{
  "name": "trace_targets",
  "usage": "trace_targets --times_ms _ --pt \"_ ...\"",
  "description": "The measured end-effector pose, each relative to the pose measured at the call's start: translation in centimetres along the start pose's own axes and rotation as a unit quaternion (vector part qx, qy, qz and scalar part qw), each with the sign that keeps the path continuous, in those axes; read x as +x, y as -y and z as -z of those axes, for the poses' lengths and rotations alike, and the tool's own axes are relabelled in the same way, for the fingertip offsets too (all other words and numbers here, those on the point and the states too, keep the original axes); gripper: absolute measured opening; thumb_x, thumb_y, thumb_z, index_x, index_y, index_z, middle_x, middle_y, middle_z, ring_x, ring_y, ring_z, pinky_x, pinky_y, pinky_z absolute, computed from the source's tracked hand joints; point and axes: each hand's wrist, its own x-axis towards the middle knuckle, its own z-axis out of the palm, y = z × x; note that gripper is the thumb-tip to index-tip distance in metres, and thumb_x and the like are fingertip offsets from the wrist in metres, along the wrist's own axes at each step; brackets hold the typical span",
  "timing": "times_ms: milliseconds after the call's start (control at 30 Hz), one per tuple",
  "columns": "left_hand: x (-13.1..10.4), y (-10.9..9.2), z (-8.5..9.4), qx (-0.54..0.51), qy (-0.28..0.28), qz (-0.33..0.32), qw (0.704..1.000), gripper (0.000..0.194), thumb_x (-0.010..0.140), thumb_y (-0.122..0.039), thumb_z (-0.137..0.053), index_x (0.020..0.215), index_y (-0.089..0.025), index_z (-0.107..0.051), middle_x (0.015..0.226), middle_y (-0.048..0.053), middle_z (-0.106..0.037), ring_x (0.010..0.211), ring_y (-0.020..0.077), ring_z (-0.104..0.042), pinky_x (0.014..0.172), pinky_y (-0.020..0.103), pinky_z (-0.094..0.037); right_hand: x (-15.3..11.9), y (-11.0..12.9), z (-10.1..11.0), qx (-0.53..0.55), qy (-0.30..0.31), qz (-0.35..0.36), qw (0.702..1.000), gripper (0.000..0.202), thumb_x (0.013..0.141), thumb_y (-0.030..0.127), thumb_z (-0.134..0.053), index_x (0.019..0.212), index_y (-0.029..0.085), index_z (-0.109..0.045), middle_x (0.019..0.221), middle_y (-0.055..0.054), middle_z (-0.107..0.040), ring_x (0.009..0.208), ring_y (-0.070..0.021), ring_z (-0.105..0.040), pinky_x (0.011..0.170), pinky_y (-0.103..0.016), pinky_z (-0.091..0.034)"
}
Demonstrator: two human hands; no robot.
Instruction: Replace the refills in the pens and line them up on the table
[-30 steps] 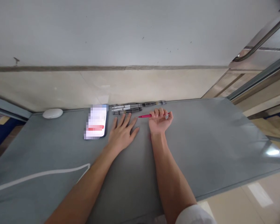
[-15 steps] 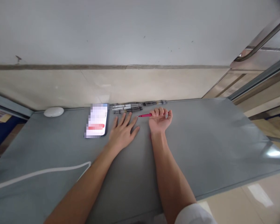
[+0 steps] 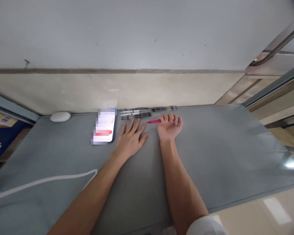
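Observation:
My left hand [image 3: 130, 139] lies palm down on the grey table, fingers spread, with nothing in it. A pink pen [image 3: 154, 121] points left out of my right hand [image 3: 170, 126], which is turned palm up with its fingers curled over the pen. The pen's tip is beside my left index fingertip. Just beyond my left fingers, several dark and white pens [image 3: 136, 113] lie along the wall. More dark pens [image 3: 164, 108] lie to the right of them, beyond my right hand. Left of my left hand is a phone [image 3: 104, 126] with a lit, blurred screen.
The grey table [image 3: 222, 147] meets a wall [image 3: 161, 88] at its back edge. A white oval case [image 3: 60, 117] sits at the back left. A white cable [image 3: 51, 179] crosses the left front. Metal frame parts stand at both sides.
The whole view has shifted slightly, so everything appears a little further right. Both hands keep the same pose, and the pink pen remains in my right hand.

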Motion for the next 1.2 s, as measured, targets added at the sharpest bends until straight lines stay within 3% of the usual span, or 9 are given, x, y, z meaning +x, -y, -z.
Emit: trace_targets --times_ms 300,467,633,1033,1200 --pt "0.0 0.04 -0.3 -0.008 -0.017 -0.005 1.0 0.053 0.097 -0.048 -0.039 0.144 -0.025 -0.046 0.154 0.008 -0.037 0.143 0.0329 -0.03 0.116 0.057 -0.022 -0.05 -0.12 -0.01 -0.003 -0.004 -0.009 1.0 0.028 0.084 0.033 -0.041 0.063 0.023 -0.026 0.059 0.006 -0.022 0.05 -0.0114 -0.029 0.048 -0.026 -0.033" --pt "0.02 -0.02 -0.19 -0.01 -0.014 -0.005 1.0 0.053 0.097 -0.047 -0.039 0.144 -0.024 -0.046 0.154 0.009 -0.036 0.143 0.0336 -0.03 0.116 0.058 -0.021 -0.04 -0.17 0.15 0.052 0.01 -0.031 0.998 0.027 0.084 0.03 -0.042 0.063 0.023 -0.026 0.058 0.007 -0.024 0.049 -0.011 -0.03 0.049 -0.025 -0.033" --pt "0.05 -0.1 0.01 -0.009 -0.004 -0.001 1.0 0.053 0.097 -0.048 -0.039 0.144 -0.025 -0.045 0.155 0.008 -0.036 0.143 0.033 -0.029 0.116 0.057 -0.021 -0.08 -0.06 0.08 0.095 0.014 -0.049 0.994 0.031 0.089 0.041 -0.043 0.065 0.023 -0.033 0.058 0.007 -0.028 0.05 -0.0104 -0.032 0.049 -0.025 -0.033" --pt "0.06 -0.12 0.12 -0.012 0.011 0.007 1.0 0.053 0.098 -0.048 -0.036 0.145 -0.025 -0.044 0.156 0.007 -0.034 0.144 0.0319 -0.027 0.116 0.057 -0.019 -0.2 -0.01 0.1 0.058 -0.011 -0.028 0.998 0.037 0.091 0.048 -0.043 0.065 0.023 -0.035 0.057 0.007 -0.028 0.05 -0.0107 -0.032 0.05 -0.025 -0.035" --pt "0.03 -0.15 0.16 -0.02 -0.016 0.002 1.0 0.051 0.097 -0.046 -0.038 0.141 -0.024 -0.049 0.153 0.009 -0.038 0.143 0.0323 -0.031 0.115 0.057 -0.024 -0.35 -0.1 -0.02 0.013 -0.02 -0.009 1.0 0.038 0.091 0.048 -0.041 0.064 0.023 -0.034 0.058 0.007 -0.026 0.05 -0.0112 -0.03 0.05 -0.025 -0.034"
